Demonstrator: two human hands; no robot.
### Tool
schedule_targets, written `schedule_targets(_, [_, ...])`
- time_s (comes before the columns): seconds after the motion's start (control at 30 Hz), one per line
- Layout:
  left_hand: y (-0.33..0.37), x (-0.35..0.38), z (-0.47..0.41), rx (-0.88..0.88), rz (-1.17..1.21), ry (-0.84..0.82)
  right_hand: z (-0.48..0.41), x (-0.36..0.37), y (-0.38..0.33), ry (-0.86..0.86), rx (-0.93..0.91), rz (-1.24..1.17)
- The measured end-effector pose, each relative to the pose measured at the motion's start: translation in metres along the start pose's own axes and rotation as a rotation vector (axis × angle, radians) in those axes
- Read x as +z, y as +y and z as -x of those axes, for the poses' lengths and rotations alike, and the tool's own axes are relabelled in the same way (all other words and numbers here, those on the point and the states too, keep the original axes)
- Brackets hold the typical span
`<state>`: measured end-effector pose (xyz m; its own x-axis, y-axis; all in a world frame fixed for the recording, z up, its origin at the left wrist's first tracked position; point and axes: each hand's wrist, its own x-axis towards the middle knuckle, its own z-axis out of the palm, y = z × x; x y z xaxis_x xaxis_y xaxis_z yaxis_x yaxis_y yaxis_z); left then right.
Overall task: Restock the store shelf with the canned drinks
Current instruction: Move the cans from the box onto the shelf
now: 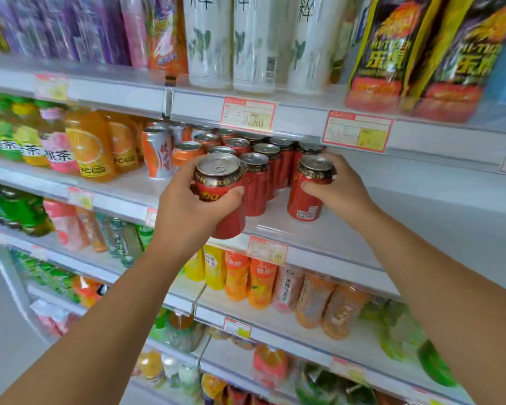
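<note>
The left hand (187,206) grips a red aluminium drink can with a silver pull-tab lid (219,194). The fingers curl round its far side and the thumb lies across its near side. This can is tilted, lid toward the camera, at the front lip of the white metal can shelf (348,229). Whether its base touches the shelf cannot be told.

The right hand (341,194) grips a second red aluminium can (306,194), thumb on the near face and fingers behind. That can stands upright on the can shelf, near its front edge.

Between the two held cans, a block of matching red cans (257,182) stands upright in rows running toward the back of the can shelf. Further left on the can shelf stand orange-and-white cans (158,154), then orange plastic juice bottles (89,147).

The rail directly above the can shelf carries a pink-bordered paper price label (247,114). The level above the can shelf holds tall white bottles (208,39). The level below the can shelf holds yellow and orange bottles (237,276).
</note>
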<state>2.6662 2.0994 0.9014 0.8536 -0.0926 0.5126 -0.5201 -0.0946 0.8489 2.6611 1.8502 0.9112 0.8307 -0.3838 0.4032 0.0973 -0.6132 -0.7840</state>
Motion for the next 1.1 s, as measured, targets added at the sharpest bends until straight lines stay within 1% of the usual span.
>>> schedule_targets(0.17, [-0.006,-0.007,0.000,-0.043,-0.012,-0.008,-0.020,0.012,0.022,-0.001,0.139,-0.174])
schedule_targets(0.23, [-0.007,-0.005,-0.001,-0.052,-0.014,-0.006,-0.019,0.018,0.029,-0.014,0.173,-0.145])
schedule_targets(0.3, [-0.008,-0.002,-0.003,-0.047,-0.008,-0.007,-0.016,0.021,0.039,0.013,0.150,-0.017])
schedule_targets(0.33, [-0.008,-0.001,-0.003,-0.044,-0.011,-0.013,-0.016,0.021,0.040,0.016,0.136,0.004])
schedule_targets(0.43, [-0.011,0.006,-0.005,-0.038,-0.025,-0.033,-0.019,0.020,0.041,-0.043,0.127,-0.102])
schedule_targets(0.53, [-0.013,0.010,-0.007,-0.031,-0.044,-0.052,-0.020,0.024,0.038,-0.033,0.146,-0.146])
schedule_targets(0.67, [-0.016,0.012,-0.010,-0.020,-0.058,-0.068,-0.027,0.035,0.041,-0.023,0.139,-0.045])
schedule_targets(0.8, [-0.022,0.013,-0.014,-0.025,-0.044,-0.073,-0.033,0.040,0.049,0.010,0.093,0.014])
schedule_targets(0.93, [-0.026,0.016,-0.020,-0.027,-0.035,-0.089,-0.035,0.041,0.053,-0.030,0.133,0.041])
schedule_targets(0.97, [-0.026,0.018,-0.021,-0.029,-0.031,-0.089,-0.032,0.040,0.049,-0.014,0.126,0.033])
schedule_targets(1.07, [-0.021,0.026,-0.022,-0.037,0.013,-0.107,-0.004,0.033,0.025,0.127,0.017,-0.060])
schedule_targets(1.1, [-0.019,0.030,-0.023,-0.034,0.028,-0.111,0.011,0.029,0.015,0.088,-0.032,-0.106])
